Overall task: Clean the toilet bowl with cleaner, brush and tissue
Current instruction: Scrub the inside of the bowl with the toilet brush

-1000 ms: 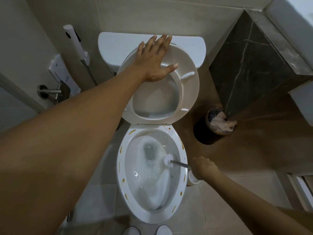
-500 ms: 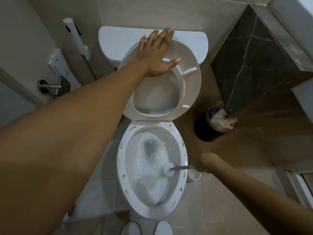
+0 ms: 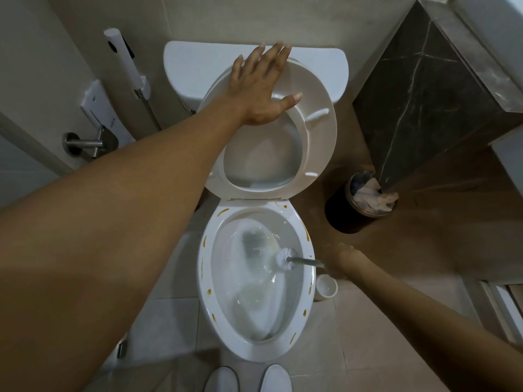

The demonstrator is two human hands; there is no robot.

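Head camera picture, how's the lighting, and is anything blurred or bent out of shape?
Head view: dim, soft light with no harsh glare; wide-angle stretch swells the left forearm and bends the walls; the right hand gripping the brush is slightly smeared; the toilet bowl rim stays sharp.

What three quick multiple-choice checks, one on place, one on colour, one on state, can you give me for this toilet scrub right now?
1. Where is the brush head?
A. inside the toilet bowl
B. in the white holder
C. in the waste bin

2. What colour are the marks on the bowl rim?
A. blue
B. yellow-brown
C. black

3. How is the seat?
A. down on the rim
B. taken off
C. raised, with the left hand flat on it

Answers:
1 A, the bristles sit in the foamy water, the right hand gripping the handle.
2 B, short yellow-brown streaks dot the rim.
3 C, straight fingers press the upright seat.
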